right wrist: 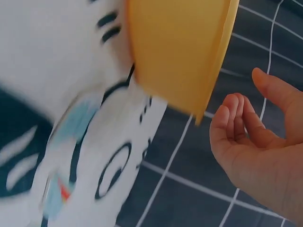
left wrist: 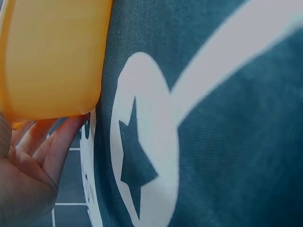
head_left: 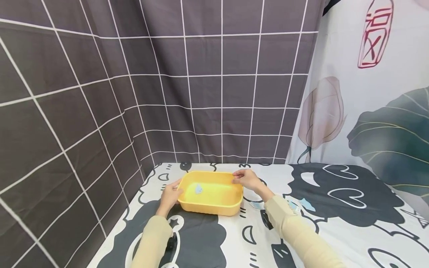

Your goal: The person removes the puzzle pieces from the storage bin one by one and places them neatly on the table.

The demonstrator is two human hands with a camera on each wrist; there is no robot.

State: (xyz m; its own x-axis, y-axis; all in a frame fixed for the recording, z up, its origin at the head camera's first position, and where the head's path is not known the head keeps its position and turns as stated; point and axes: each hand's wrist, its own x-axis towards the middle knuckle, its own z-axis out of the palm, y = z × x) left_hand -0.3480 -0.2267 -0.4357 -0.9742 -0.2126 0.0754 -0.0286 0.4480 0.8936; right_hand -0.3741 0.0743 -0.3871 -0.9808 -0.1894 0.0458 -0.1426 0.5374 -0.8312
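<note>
A yellow plastic basin (head_left: 209,209) stands on the patterned cloth, with a small light blue piece (head_left: 199,189) inside on its floor. My left hand (head_left: 170,196) holds the basin's left end. In the left wrist view, the fingers of this hand (left wrist: 31,175) reach along the end wall of the basin (left wrist: 52,61). By the right end of the rim is my right hand (head_left: 248,179). The right wrist view shows that hand (right wrist: 265,151) with loosely bent fingers and nothing between them, apart from the basin (right wrist: 180,52).
Several light blue pieces lie on the cloth right of the basin, among them one piece (head_left: 306,204) beyond my right sleeve (head_left: 295,230). A dark curtain with white grid lines (head_left: 204,89) hangs behind and at the left. A floral curtain (head_left: 335,93) hangs at the right.
</note>
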